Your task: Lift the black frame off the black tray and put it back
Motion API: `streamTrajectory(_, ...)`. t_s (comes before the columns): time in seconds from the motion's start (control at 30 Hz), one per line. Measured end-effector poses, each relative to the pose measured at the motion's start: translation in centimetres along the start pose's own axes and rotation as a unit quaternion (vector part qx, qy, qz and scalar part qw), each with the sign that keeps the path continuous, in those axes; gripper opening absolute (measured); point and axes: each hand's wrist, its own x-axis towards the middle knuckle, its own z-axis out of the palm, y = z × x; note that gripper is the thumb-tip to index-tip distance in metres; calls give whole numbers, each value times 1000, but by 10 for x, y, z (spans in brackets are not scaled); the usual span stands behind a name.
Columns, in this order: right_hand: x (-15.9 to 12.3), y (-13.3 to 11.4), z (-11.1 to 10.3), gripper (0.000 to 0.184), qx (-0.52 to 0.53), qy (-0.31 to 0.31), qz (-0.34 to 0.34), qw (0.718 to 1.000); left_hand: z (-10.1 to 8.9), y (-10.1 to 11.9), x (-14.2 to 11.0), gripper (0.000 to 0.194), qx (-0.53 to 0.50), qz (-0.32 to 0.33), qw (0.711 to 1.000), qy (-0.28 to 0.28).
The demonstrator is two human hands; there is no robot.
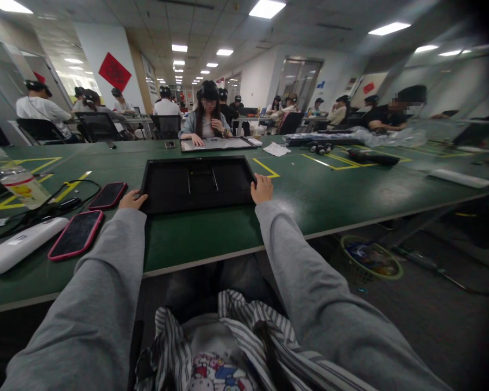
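Green spreads across the surface [195, 239], and on it, just in front of the wearer, lies the black tray [167, 187] between two bare hands. Each grip is partly closed on its own side edge, the left hand [132, 200] at the tray's left side and the right hand [263, 189] at its right; how the fingers sit beneath the rim is hidden. The biggest risk, I judge, is the tray itself: it is wide and held only at its ends, so if one grip slackened during a lift, that side could drop and twist the other wrist. Pushed forward, it might knock the panel [224, 144] under a co-worker's hand — that lies near its far edge. Swung left, it could shove the phones, since the far phone [108, 195] is just beside the left hand and the near phone [76, 234] sits by the left sleeve. Smallest worry: the thin strips [189, 181] inside might catch a fingertip if they are sharp, which I cannot tell. Counted, largest first — one surface, one tray, one panel, one basket [352, 264] on the floor, one cup [24, 187] and one white pack [32, 243] at left, two phones near the left arm, one crumpled tissue [277, 149], two bright strips.
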Motion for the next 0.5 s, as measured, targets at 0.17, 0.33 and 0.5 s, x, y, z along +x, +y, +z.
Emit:
streamTrajectory(0.17, 2, 11, 3, 50, 36, -76, 96, 992, 1, -3, 5, 61, 38, -24, 999, -6)
streamTrajectory(0.33, 6, 16, 2, 52, 64, -95, 101, 988, -3, 3, -2, 59, 70, -10, 997, -35)
streamTrajectory(0.5, 6, 12, -1, 51, 62, -109, 122, 985, -9, 22, -18, 50, 161, 4, 987, -23)
